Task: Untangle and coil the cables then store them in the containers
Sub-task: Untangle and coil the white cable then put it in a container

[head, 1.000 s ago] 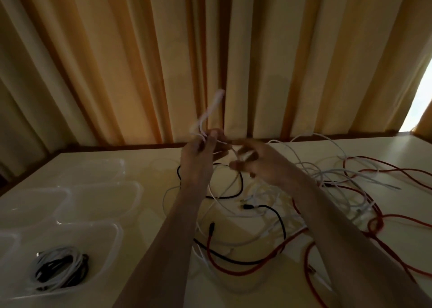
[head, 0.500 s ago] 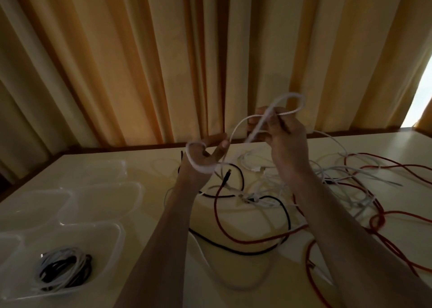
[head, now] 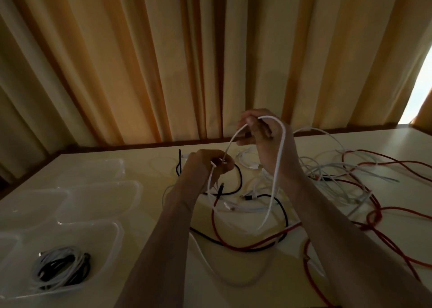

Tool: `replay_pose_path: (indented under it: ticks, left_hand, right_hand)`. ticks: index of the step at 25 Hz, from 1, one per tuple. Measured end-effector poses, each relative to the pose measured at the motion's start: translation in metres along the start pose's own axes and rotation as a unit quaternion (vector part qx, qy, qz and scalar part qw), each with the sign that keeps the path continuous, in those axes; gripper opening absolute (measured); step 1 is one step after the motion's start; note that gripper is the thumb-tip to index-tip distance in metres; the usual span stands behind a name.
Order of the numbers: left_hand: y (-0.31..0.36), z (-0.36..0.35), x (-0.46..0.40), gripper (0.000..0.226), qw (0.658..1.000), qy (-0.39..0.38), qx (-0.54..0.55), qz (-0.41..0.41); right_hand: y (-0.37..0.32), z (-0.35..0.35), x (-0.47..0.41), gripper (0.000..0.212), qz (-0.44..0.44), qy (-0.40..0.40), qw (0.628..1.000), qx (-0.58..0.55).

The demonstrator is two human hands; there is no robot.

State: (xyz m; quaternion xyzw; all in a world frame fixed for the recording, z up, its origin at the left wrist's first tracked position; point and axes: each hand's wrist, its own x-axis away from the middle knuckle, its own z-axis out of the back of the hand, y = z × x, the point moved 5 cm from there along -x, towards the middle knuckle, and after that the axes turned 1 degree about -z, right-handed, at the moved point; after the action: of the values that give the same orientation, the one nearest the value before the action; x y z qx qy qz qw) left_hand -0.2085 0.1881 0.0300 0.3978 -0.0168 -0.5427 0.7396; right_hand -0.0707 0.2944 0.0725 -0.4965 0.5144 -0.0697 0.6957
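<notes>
**One container filled, most cables still loose**

One container (head: 109,235) at near left holds coiled white and black cables (head: 62,269); the other containers (head: 98,200) beyond it look unfilled. Mid-table, my left hand (head: 205,167) pinches a white cable (head: 279,174), and my right hand (head: 264,139), raised higher, grips its loop. Farther right, red cables (head: 378,214), black and white ones lie tangled on the table (head: 397,144). I judge most work remains.

White cable (head: 278,167) held up in a long hanging loop over the tangle. Red (head: 385,214), black (head: 282,212) and white cables (head: 332,167) sprawled knotted on the table. Clear plastic containers (head: 100,200) at left; nearest container (head: 109,235) holding coiled white and black cables (head: 60,269).
</notes>
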Motion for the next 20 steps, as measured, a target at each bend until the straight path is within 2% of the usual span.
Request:
replay_pose_path:
  ticks: [3,5,7,8,9,11,12,14,15,17,20]
  left_hand:
    - [-0.002,-0.006,0.000,0.018,0.997,0.002,0.056,0.048]
    - [-0.005,-0.009,-0.003,0.023,0.994,0.009,0.073,0.086]
    - [0.000,-0.006,-0.003,0.019,0.996,0.017,-0.058,0.058]
    - [0.003,-0.004,-0.003,0.020,0.994,0.036,-0.092,0.041]
    - [0.007,0.000,-0.001,0.021,0.995,0.065,-0.073,0.031]
    - [0.009,0.008,0.002,0.022,0.989,0.132,0.058,0.028]
    - [0.008,0.012,0.002,0.017,0.974,0.164,0.149,0.038]
    - [0.006,0.010,0.000,0.010,0.925,0.169,0.334,0.070]
    - [0.008,0.008,0.000,0.014,0.901,0.151,0.400,0.078]
    - [0.017,0.008,0.000,0.014,0.884,0.123,0.447,0.057]
    - [0.024,0.015,-0.001,0.014,0.894,0.116,0.432,-0.007]
  right_hand:
    - [0.006,-0.007,0.004,0.014,-0.047,-0.052,0.995,0.078]
    - [0.011,-0.014,0.009,0.014,-0.076,-0.133,0.977,0.146]
    - [0.017,-0.021,0.015,0.015,-0.102,-0.201,0.957,0.180]
    - [0.018,-0.023,0.017,0.016,-0.098,-0.206,0.955,0.187]
    - [0.015,-0.022,0.017,0.019,-0.080,-0.194,0.959,0.192]
    - [0.012,-0.018,0.011,0.025,-0.034,-0.134,0.964,0.226]
    - [0.014,-0.014,0.007,0.032,-0.026,-0.111,0.960,0.257]
    - [0.020,-0.007,0.004,0.040,-0.076,-0.129,0.949,0.279]
    - [0.026,-0.008,0.005,0.035,-0.115,-0.156,0.950,0.245]
    - [0.031,-0.008,0.008,0.021,-0.152,-0.181,0.954,0.183]
    - [0.022,-0.003,0.006,0.019,-0.129,-0.168,0.957,0.199]
